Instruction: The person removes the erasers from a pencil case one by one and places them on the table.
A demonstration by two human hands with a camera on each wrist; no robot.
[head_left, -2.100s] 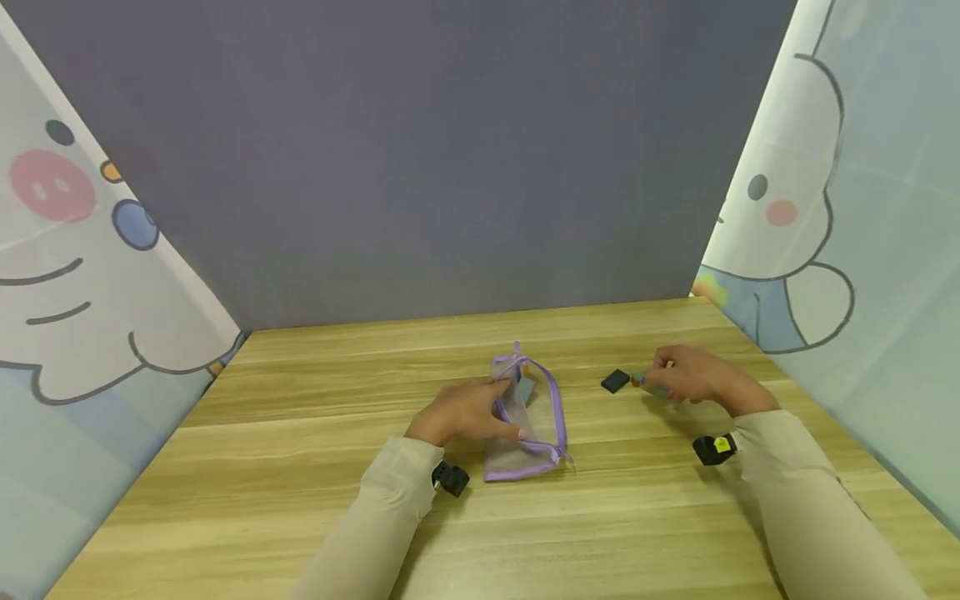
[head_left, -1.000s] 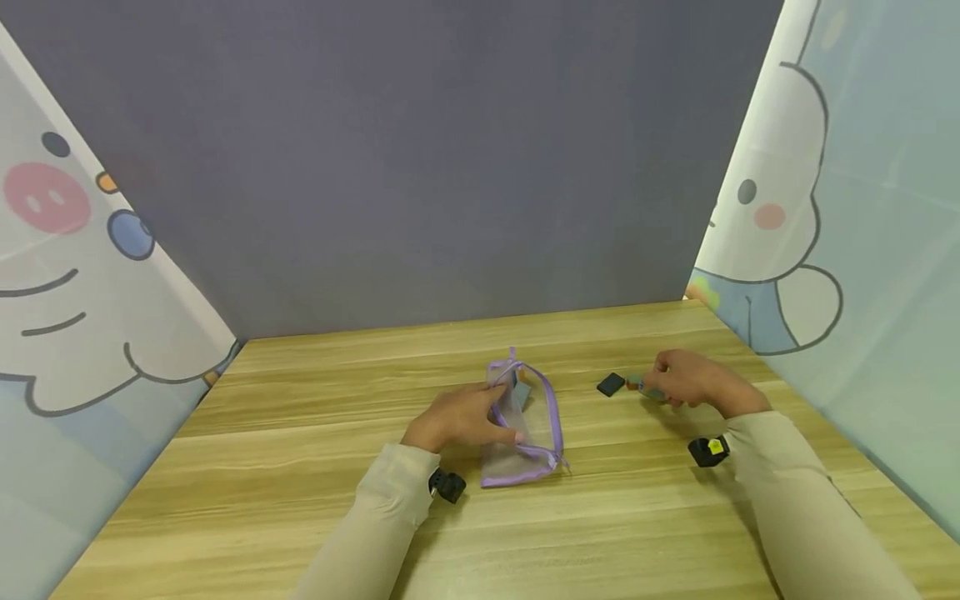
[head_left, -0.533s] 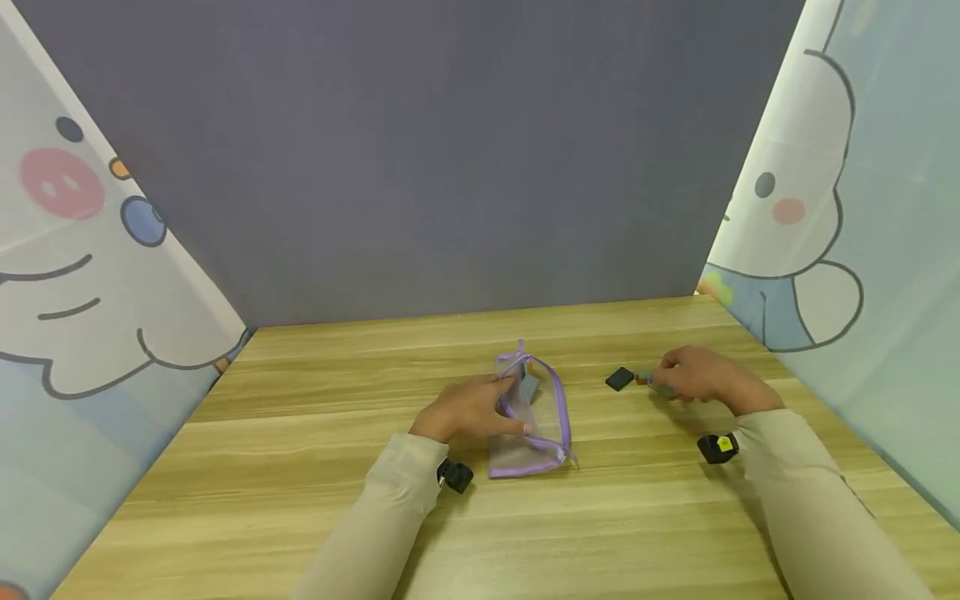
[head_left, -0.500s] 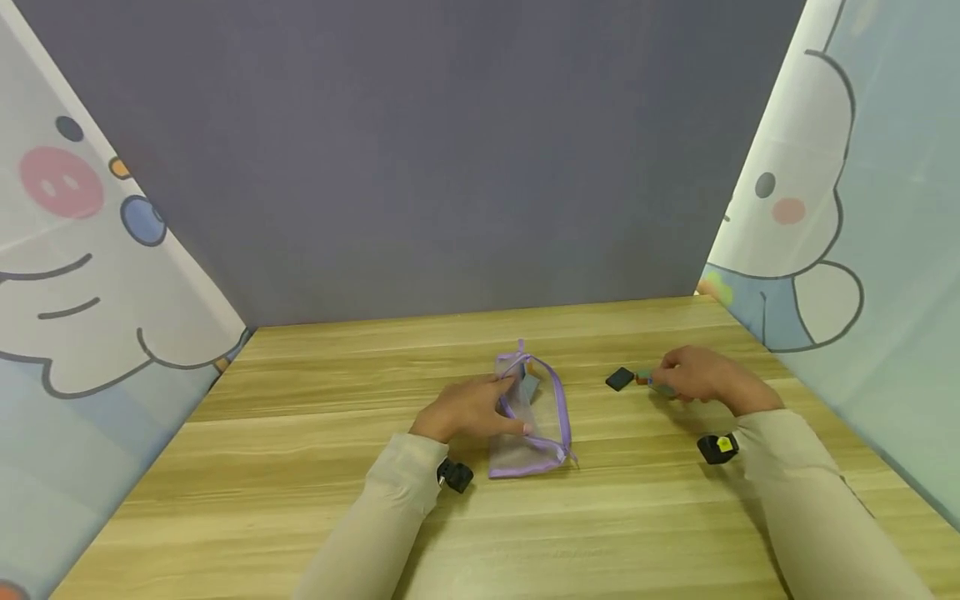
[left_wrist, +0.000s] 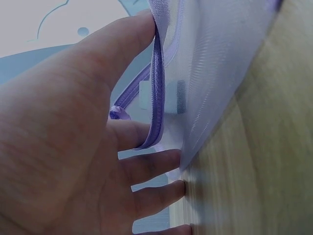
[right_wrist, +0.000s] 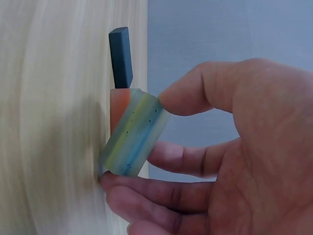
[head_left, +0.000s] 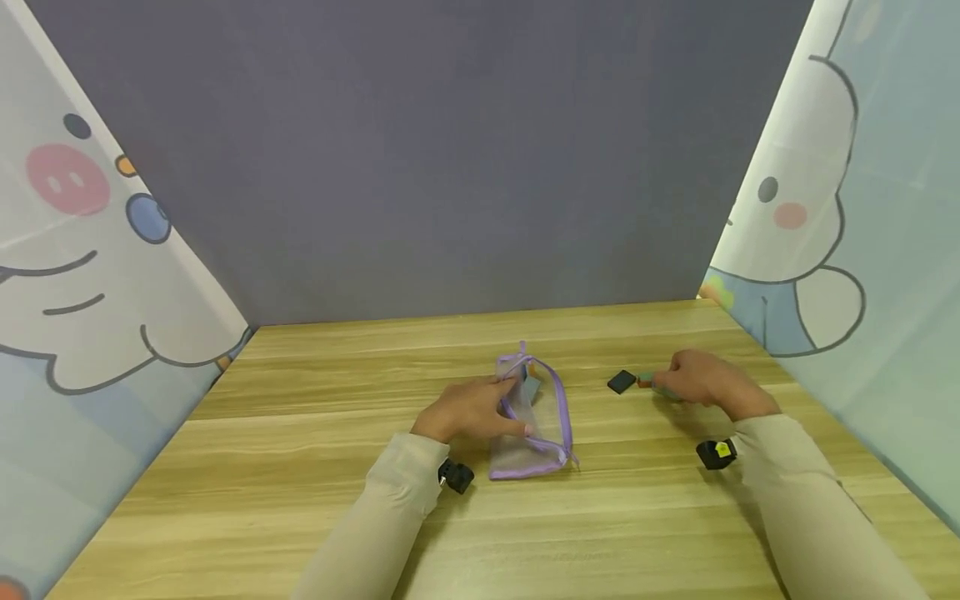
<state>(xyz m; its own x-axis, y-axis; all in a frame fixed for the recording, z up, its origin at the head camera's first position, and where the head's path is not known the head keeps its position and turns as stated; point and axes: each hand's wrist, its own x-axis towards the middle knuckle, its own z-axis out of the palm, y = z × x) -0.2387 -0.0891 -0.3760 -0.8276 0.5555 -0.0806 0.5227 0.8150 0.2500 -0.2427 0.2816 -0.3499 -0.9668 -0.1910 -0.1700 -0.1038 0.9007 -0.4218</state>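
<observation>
My left hand (head_left: 471, 408) rests at a see-through mesh bag (head_left: 564, 408) with purple edging. In the left wrist view, thumb and fingers are spread, the thumb against the purple zip edge (left_wrist: 157, 83) and the index fingertip behind it. A pale piece (head_left: 532, 388) lies inside the bag. My right hand (head_left: 705, 383) pinches a small block striped yellow, green and blue (right_wrist: 132, 137), tilted just off the wood. Behind that block an orange and pale-green piece (right_wrist: 119, 105) partly shows, with a dark block (right_wrist: 121, 58) beyond it, left of my right hand in the head view.
The light wooden table (head_left: 300, 467) ends at a dark grey panel (head_left: 450, 167) at the back. Printed cartoon sheets (head_left: 810, 208) stand along both sides. Each wrist wears a small black device (head_left: 716, 454).
My right hand has tipped over slightly, and its fingers cover more of the striped block. The left hand and the bag keep their pose; the head view has shifted a little.
</observation>
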